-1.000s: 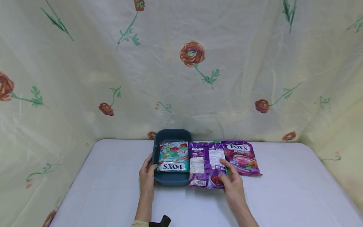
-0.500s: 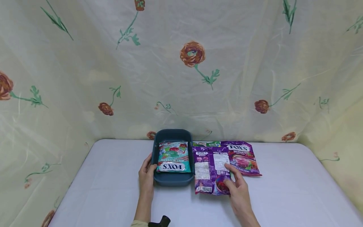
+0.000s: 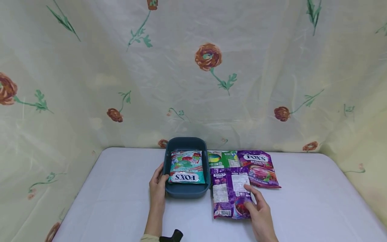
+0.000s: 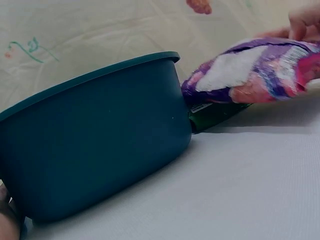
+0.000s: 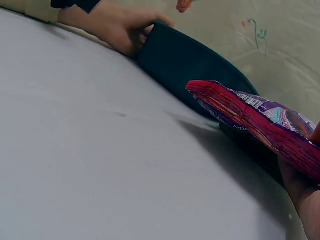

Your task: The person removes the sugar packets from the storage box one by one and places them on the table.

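My left hand (image 3: 158, 188) grips the left side of a dark teal plastic bin (image 3: 185, 193), thumb over its rim. Inside the bin lies a turquoise Mint Blossom candy bag (image 3: 186, 167). My right hand (image 3: 260, 210) pinches the right edge of a purple berries candy bag (image 3: 231, 193), its printed back facing up. In the right wrist view the purple bag's red end (image 5: 250, 125) is raised over the table, its shadow below. Behind it lies a green candy bag (image 3: 224, 158), partly covered, beside a second purple berries bag (image 3: 258, 168) with its front up.
A white-covered table (image 3: 121, 195) carries everything. Behind it hangs a pale curtain (image 3: 169, 84) with a flower print, close to the bin's far end. A black strap or device (image 3: 171, 236) sits at the left cuff.
The right hand has drawn the purple candy bag away from the bin, rightward and toward me. More of the green bag shows. The left hand and the bin have barely moved.
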A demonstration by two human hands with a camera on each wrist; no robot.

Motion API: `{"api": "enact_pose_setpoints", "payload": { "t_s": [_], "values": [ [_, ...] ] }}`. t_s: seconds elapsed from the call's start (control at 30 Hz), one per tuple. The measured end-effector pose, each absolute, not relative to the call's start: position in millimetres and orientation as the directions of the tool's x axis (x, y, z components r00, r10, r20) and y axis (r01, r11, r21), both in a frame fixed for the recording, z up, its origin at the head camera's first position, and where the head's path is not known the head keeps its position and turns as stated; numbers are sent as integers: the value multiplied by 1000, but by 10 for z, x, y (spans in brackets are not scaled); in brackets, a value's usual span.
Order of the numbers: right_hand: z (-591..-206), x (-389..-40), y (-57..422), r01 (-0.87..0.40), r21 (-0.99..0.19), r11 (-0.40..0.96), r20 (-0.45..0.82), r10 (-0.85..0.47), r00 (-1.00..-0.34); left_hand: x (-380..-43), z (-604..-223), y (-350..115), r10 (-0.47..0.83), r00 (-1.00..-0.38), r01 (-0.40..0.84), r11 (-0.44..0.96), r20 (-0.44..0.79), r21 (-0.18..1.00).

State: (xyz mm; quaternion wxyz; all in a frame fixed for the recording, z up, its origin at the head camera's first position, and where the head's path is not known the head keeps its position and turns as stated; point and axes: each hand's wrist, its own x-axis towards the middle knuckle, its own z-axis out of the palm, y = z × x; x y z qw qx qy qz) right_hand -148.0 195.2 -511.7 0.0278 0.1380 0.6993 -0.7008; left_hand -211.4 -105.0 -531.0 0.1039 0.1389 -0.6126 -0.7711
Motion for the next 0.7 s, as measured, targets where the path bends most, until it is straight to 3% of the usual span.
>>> {"api": "enact_pose_setpoints", "payload": {
  "t_s": [0.43, 0.7],
  "values": [
    [-5187, -1403, 1983, 294, -949, 110, -278, 144, -950, -2124, -5307, -1039, -325, -942, 1, -246, -81, 969],
    [-5231, -1313, 1949, 273, -918, 288, -228, 183, -956, -2111, -5301, -1030, -325, -942, -1, -244, -83, 970]
  ]
}}
